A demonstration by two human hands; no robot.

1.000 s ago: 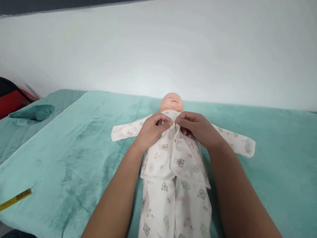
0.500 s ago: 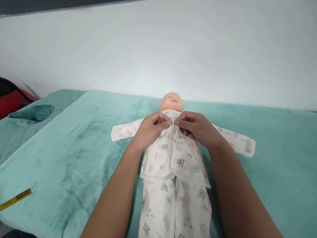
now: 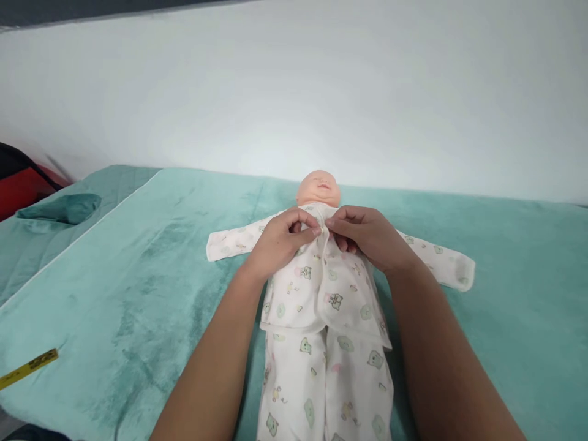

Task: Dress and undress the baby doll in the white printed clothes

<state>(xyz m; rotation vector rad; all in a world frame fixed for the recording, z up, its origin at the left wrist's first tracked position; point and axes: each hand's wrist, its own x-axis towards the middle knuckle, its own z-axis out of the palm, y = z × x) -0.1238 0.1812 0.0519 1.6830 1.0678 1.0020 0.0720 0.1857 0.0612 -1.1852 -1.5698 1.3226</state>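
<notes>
A baby doll (image 3: pixel 318 187) lies on its back, head toward the wall, its arms' sleeves spread to both sides. It wears a white printed baby shirt (image 3: pixel 298 300) and matching trousers (image 3: pixel 294 380). At the upper chest, my left hand (image 3: pixel 288 237) pinches the left side of the shirt's front opening between thumb and forefinger. Close beside it, my right hand (image 3: pixel 361 234) pinches the right front edge. The fingertips nearly meet at the placket; whatever fastener is between them is too small to make out. Below, the two front panels lie against each other down to the hem.
A teal plush cover (image 3: pixel 138 275) spreads under the doll. The white wall (image 3: pixel 294 86) rises behind it. At the left are a teal cushion-like fold (image 3: pixel 59 209), a red and black item (image 3: pixel 21 184) and a yellow strip (image 3: pixel 30 369).
Both hands stay at the upper chest. The left thumb and fingertips have shifted slightly right and down, and the right fingertips slightly right, with small finger movements at the opening.
</notes>
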